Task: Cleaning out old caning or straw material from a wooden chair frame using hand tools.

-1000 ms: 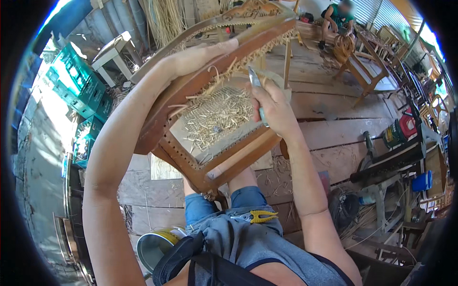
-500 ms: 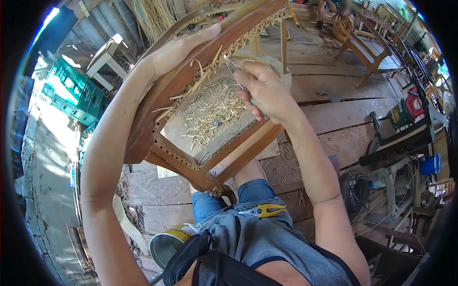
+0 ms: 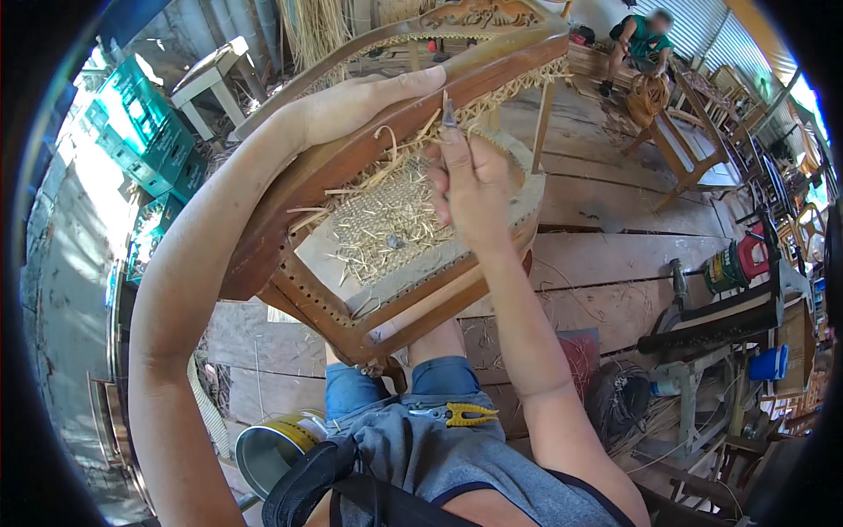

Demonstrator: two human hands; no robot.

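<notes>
A wooden chair frame (image 3: 285,198) leans across my lap, with a row of small holes along its lower rails. My left hand (image 3: 364,104) grips its upper rail from above, thumb lying along the wood. Closed round a small hand tool (image 3: 449,114) with a pointed metal tip, my right hand (image 3: 479,180) is at that rail's inner edge, beside the woven cane strands (image 3: 518,86). Loose cane ends stick out there. Cut cane bits (image 3: 386,250) lie over the mesh seat (image 3: 356,215) behind. The tool's handle is mostly hidden in my fingers.
Yellow-handled pliers (image 3: 470,415) rest on my lap. A yellow can (image 3: 263,452) stands by my left leg. Green crates (image 3: 145,132) and a pale stool (image 3: 215,83) are at left. Far right, another person (image 3: 645,39) sits near a chair (image 3: 680,145).
My right hand has turned more upright, and the tool's tip has shifted up and right along the rail. My left hand still grips the frame. The view has tilted, showing more background.
</notes>
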